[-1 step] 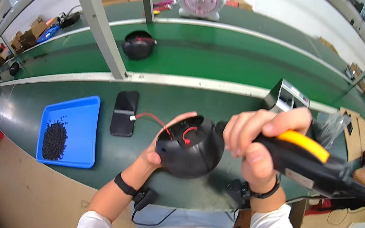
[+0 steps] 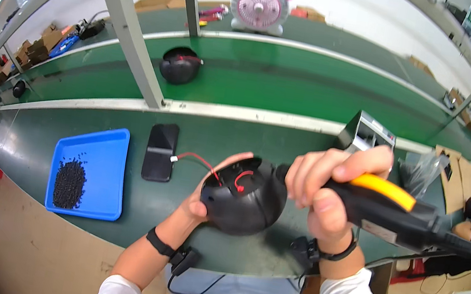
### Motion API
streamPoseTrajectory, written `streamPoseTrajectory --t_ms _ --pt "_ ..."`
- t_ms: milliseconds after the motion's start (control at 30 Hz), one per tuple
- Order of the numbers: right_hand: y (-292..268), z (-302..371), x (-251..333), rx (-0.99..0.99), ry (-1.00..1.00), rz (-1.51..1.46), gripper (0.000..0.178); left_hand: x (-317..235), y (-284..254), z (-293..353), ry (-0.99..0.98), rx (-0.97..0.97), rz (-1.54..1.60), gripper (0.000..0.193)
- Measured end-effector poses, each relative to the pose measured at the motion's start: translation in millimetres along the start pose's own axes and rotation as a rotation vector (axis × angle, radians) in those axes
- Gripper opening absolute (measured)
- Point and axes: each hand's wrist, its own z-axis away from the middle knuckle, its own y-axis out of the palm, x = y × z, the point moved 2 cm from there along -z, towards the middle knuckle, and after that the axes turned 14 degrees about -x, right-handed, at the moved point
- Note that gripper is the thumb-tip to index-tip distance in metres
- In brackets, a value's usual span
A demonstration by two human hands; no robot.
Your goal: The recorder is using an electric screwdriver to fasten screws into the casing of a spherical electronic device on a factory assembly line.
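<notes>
My left hand [image 2: 196,204] grips a round black plastic shell [image 2: 243,210] from its left side, above the green table. Red wires lie in the shell's opening, and one with a white plug hangs out toward the left. In my right hand [image 2: 329,184] is a black electric screwdriver [image 2: 389,217] with a yellow lever, held nearly level. Its tip end is against or very close to the shell's right side; my fingers partly hide it, so contact cannot be told. A dark phone-like slab [image 2: 160,152] lies left of the shell.
A blue tray [image 2: 119,177] of small black screws [image 2: 69,185] sits at the left. A metal box [image 2: 369,132] stands beyond my right hand. Past the white rail, another black shell [image 2: 180,66] rests on the green belt, with a pink-and-white fan [image 2: 260,9] behind. Steel posts [image 2: 125,23] rise on the left.
The view has tilted slightly, so the far belt and fan appear a little lower. Both hands keep their hold, with the screwdriver still at the shell's right side.
</notes>
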Motion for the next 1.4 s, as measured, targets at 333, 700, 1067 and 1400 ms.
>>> streamPoseTrajectory --t_ms 333,700,1067,1400 --pt "-6 8 0 0.121 0.008 -0.076 0.033 10 1 15 -0.079 0.056 0.012 0.13" --pt "-6 1 -21 0.01 0.007 -0.07 0.034 6 -11 1 -0.097 0.097 0.074 0.13" --pt "-34 -22 23 -0.13 -0.067 -0.111 0.039 13 -7 -1 -0.049 -0.141 -0.03 0.118" --pt "-93 -23 32 -0.17 -0.142 -0.223 0.027 17 -25 -16 0.144 -0.286 -0.108 0.104"
